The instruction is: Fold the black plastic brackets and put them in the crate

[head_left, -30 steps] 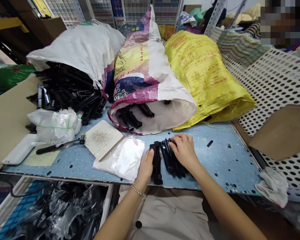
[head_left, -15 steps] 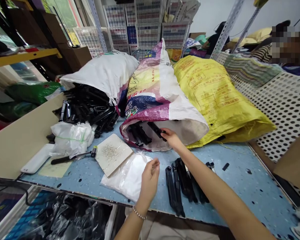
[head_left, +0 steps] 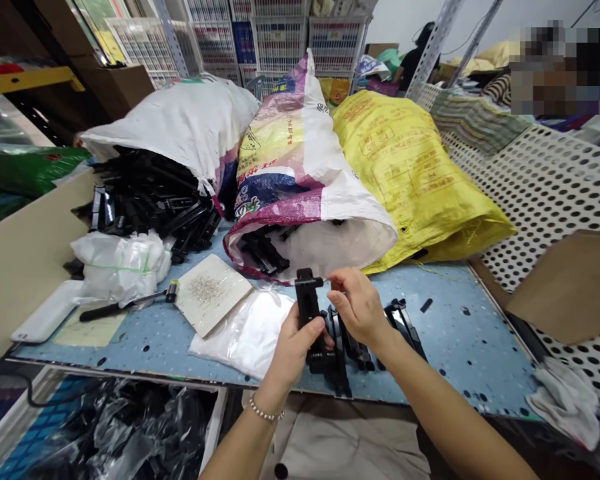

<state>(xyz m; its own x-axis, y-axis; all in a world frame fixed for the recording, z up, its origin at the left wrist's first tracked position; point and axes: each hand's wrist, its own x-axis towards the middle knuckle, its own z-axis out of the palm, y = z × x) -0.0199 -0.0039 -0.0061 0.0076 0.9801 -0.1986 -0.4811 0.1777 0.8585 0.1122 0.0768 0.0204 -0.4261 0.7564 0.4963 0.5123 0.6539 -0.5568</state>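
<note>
My left hand [head_left: 294, 343] is closed around a long black plastic piece [head_left: 309, 308], holding it upright above the blue table [head_left: 460, 347]. My right hand [head_left: 359, 307] hovers just to the right of the piece's top end, fingers curled in a pinch; what they hold, if anything, I cannot make out. Under both hands several more black plastic pieces [head_left: 360, 340] lie side by side near the table's front edge.
Three woven sacks lie behind: a white sack [head_left: 180, 120] spilling black parts [head_left: 150, 207], a multicoloured sack [head_left: 300, 180] with parts in its mouth, a yellow sack [head_left: 410, 160]. A clear plastic bag [head_left: 245, 330], a tile with small bits [head_left: 207, 292], a hammer [head_left: 125, 305] and perforated white panels [head_left: 555, 193] surround the table.
My right hand has pulled back from the mouth of the multicoloured sack to the front of the table. My left hand, empty before, now grips a black piece upright.
</note>
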